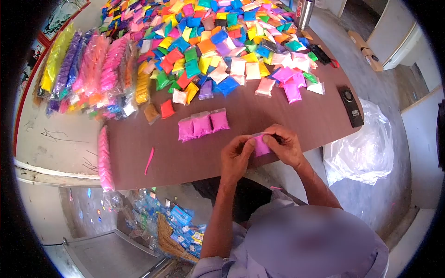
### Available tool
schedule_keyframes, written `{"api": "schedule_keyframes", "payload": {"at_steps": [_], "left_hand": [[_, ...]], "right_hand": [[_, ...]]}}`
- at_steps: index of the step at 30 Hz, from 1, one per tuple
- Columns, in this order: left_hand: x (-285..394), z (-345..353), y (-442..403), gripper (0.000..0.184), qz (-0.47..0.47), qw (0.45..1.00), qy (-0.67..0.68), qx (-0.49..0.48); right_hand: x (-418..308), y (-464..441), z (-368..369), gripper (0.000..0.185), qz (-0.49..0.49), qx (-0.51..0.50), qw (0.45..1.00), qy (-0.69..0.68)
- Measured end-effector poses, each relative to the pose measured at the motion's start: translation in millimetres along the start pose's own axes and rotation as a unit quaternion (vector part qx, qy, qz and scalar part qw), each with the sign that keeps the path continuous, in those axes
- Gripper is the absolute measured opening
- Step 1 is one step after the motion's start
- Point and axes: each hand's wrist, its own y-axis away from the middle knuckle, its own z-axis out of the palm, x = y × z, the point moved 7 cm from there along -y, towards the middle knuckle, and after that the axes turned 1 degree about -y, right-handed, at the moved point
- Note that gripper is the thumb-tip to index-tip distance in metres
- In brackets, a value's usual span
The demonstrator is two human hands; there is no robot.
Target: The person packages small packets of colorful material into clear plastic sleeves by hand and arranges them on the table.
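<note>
Near the front edge of the brown table, my left hand and my right hand pinch the top edge of a small pink packet between thumbs and fingers. The packet hangs below the fingertips, and its upper edge is partly hidden by them. To the left of my hands, three similar pink packets lie side by side on the table. Farther left is a thin pink plastic stick. A long clear bag of stacked pink packets lies along the table's left edge.
A big heap of coloured packets covers the table's far side. Filled long bags lean at the back left. A black device sits near the right edge, a steel flask behind. A large clear plastic bag rests on the floor.
</note>
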Motion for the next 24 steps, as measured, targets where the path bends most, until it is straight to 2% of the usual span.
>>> {"api": "schedule_keyframes", "payload": {"at_steps": [9, 11, 14, 18, 20, 24], "left_hand": [[6.2, 1.9, 1.5, 0.019, 0.023, 1.000, 0.001, -0.003], [16.3, 9.5, 2.6, 0.023, 0.027, 1.000, -0.001, -0.001], [15.3, 16.2, 4.8, 0.026, 0.000, 0.997, -0.056, -0.047], [3.2, 12.0, 2.8, 0.026, 0.007, 0.997, -0.056, -0.043], [4.1, 9.5, 2.4, 0.025, 0.016, 0.999, -0.028, -0.035], [11.8, 9.6, 1.8, 0.026, 0.022, 0.998, -0.038, -0.042]], "right_hand": [[4.7, 1.2, 3.2, 0.011, 0.025, -0.024, 0.999, 0.033], [15.4, 3.8, -3.1, 0.012, 0.070, 0.024, 0.996, -0.045], [12.1, 2.8, -4.5, 0.013, 0.050, 0.037, 0.997, -0.052], [4.6, -0.6, -1.9, 0.015, 0.020, 0.035, 0.999, -0.031], [0.6, -2.0, 4.2, 0.018, 0.066, 0.004, 0.997, -0.035], [-0.3, -1.1, 5.3, 0.019, 0.082, -0.008, 0.996, -0.029]]}}
